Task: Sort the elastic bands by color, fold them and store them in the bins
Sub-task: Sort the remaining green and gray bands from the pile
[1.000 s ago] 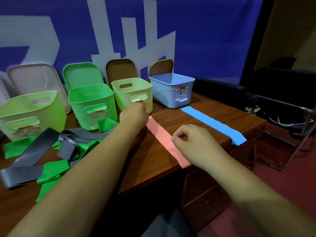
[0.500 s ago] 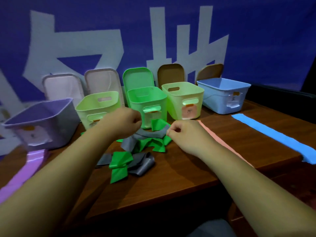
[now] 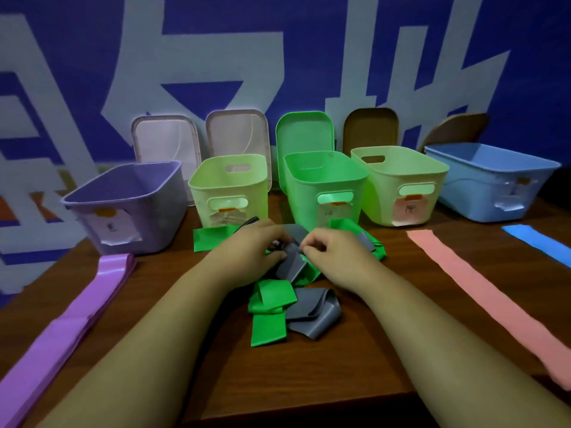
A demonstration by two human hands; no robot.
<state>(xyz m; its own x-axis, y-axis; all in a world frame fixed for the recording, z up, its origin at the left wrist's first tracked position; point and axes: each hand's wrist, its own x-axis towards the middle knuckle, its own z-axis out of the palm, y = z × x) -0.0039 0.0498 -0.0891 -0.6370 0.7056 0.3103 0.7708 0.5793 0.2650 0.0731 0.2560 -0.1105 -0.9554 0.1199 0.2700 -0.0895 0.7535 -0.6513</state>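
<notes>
A tangled heap of green bands (image 3: 268, 316) and grey bands (image 3: 312, 313) lies mid-table in front of the bins. My left hand (image 3: 250, 248) and my right hand (image 3: 335, 253) are both in the heap, each pinching a grey band (image 3: 292, 264) that runs between them. A purple band (image 3: 77, 316) lies flat at the left, a pink band (image 3: 482, 288) at the right, a blue band (image 3: 537, 242) at the far right. Behind stand a purple bin (image 3: 129, 199), a pale green bin (image 3: 230, 180), a bright green bin (image 3: 321, 180), a yellow-green bin (image 3: 401, 177) and a blue bin (image 3: 491, 177).
Loose lids lean on the blue and white wall behind the bins: two pinkish (image 3: 165, 143), one green (image 3: 304, 131), two brown (image 3: 370, 128). The wooden table's front edge (image 3: 293, 409) runs close below my forearms.
My view swung left from the pink band to the tangled heap. Both hands left the pink band, moved into the heap and took hold of a grey band.
</notes>
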